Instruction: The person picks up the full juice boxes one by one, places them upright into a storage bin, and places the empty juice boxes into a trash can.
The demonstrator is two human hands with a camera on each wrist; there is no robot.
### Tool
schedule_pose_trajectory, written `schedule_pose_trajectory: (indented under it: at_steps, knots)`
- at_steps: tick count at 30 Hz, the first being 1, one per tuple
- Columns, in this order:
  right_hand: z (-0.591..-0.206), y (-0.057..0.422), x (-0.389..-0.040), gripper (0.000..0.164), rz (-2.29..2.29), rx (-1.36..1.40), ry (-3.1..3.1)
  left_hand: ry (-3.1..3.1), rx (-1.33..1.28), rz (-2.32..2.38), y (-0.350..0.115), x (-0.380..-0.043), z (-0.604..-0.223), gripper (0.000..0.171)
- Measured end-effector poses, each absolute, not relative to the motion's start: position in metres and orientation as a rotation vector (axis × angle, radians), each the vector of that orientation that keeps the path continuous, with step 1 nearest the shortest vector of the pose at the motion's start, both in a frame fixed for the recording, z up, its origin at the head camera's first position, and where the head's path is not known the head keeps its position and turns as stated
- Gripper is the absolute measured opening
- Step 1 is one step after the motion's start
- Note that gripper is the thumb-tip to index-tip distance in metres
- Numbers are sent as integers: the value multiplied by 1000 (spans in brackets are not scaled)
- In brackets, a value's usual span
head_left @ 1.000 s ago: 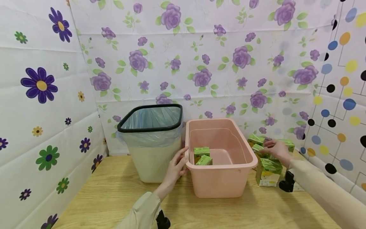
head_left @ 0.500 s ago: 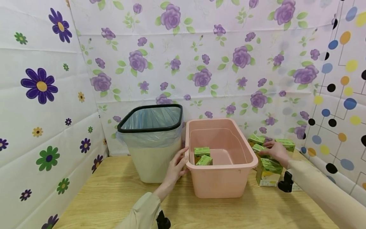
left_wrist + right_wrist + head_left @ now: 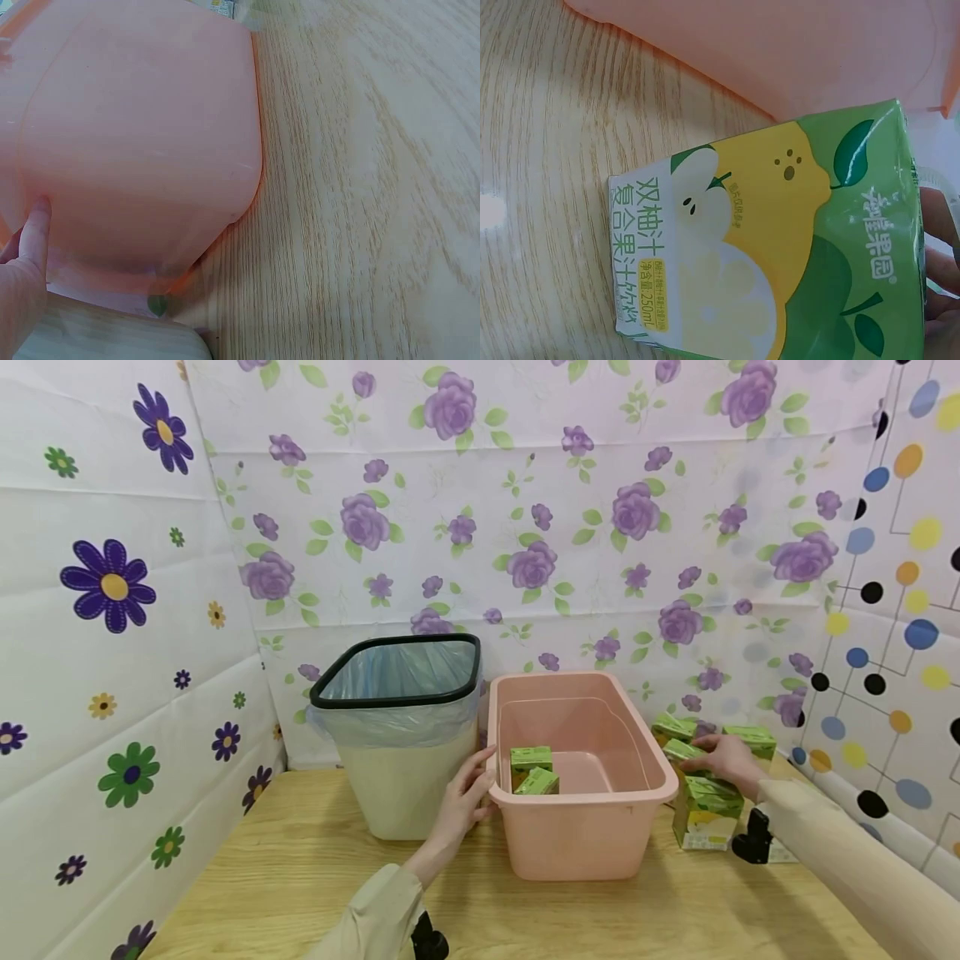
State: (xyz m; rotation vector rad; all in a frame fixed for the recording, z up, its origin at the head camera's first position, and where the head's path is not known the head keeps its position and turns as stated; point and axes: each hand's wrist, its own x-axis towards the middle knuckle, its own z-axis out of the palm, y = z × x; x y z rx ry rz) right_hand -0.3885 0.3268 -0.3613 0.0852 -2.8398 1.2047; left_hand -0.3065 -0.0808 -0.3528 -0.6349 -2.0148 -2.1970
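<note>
The left hand (image 3: 459, 797) holds the left rim of a pink plastic tub (image 3: 573, 839), fingertips on the rim. In the left wrist view a finger (image 3: 36, 229) touches the tub's outer wall under the rim. Inside the tub are two green juice boxes (image 3: 531, 757). To the right of the tub, the right hand (image 3: 731, 762) pinches the top of a juice box (image 3: 680, 750) standing among several others. In the right wrist view a nearer juice box (image 3: 780, 247), green and yellow with printed fruit, covers most of that hand's fingers.
A bin (image 3: 397, 777) with a black rim and clear bluish liner stands left of the tub. Other juice boxes (image 3: 707, 814) stand right of the tub on the wooden table (image 3: 300, 877). Patterned cloth walls (image 3: 450, 527) enclose the table's back and sides.
The right hand's fingers have settled lower and closer around the juice box top. The left hand and the tub stay in place.
</note>
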Motion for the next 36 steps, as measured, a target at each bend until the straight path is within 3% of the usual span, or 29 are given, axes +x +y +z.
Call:
schedule_pose_trajectory:
  at_steps: [16, 36]
  knots:
    - [-362, 339, -384, 71, 1114, 187, -2814, -2020, -631, -2205, -80, -306, -353, 42]
    - [-305, 351, -369, 78, 1154, 227, -2786, -2001, -649, -2215, -81, -307, -353, 41]
